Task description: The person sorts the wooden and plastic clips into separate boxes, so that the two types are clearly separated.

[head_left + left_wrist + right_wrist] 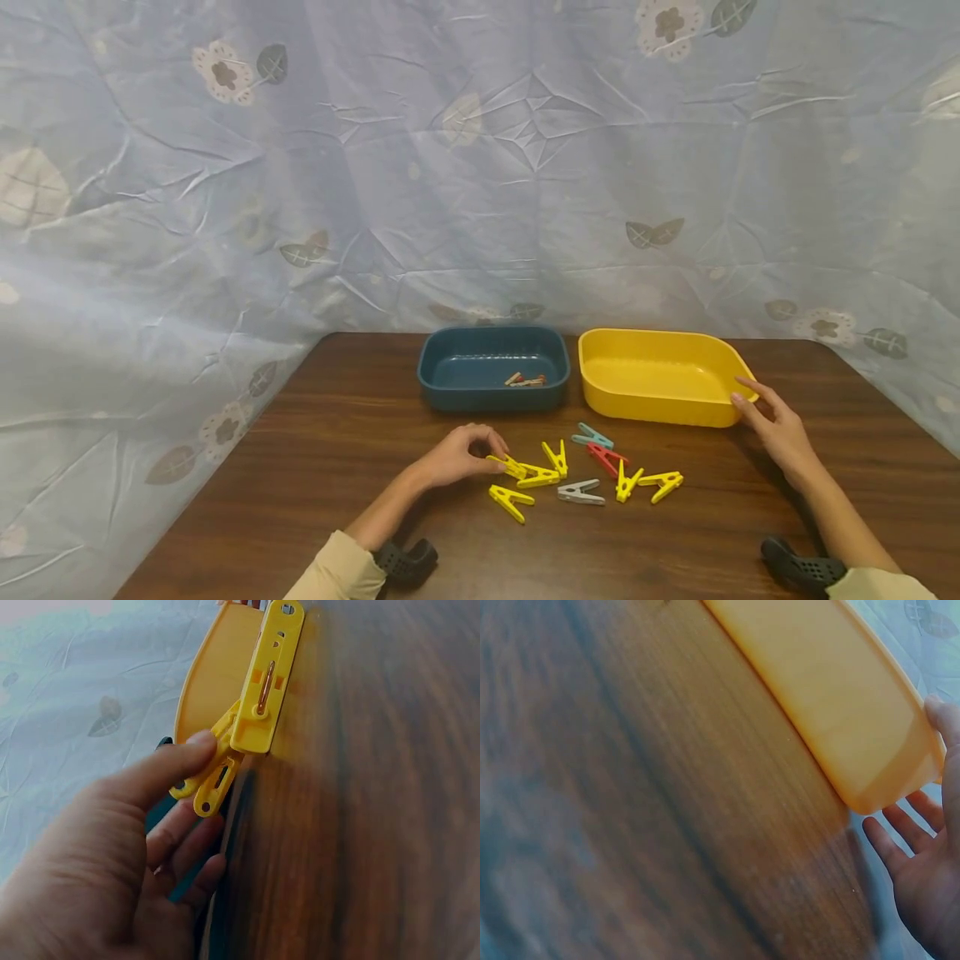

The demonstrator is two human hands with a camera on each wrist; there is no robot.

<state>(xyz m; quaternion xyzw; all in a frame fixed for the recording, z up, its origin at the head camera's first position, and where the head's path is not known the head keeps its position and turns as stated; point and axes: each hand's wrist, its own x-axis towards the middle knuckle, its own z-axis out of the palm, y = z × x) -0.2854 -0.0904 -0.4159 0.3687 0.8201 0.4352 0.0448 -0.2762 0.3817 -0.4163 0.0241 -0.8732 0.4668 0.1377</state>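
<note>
My left hand (461,452) pinches a yellow clothespin (507,465) among other pegs on the table. In the left wrist view the thumb lies on that clothespin (215,780), and another yellow clothespin (262,682) is just past the fingertips. At the right, my right hand (778,433) holds the front right corner of a yellow bin (660,407) by its rim. The right wrist view shows the thumb on the rim of the bin (840,712), with three fingers spread below; the index finger is hidden there.
Around the left hand lie several yellow clothespins (512,503), a grey one (581,492), a red one (606,457) and a light blue one (592,437). A dark blue bin (491,400) holds a few small clips (525,380). A patterned curtain (480,208) hangs behind the table.
</note>
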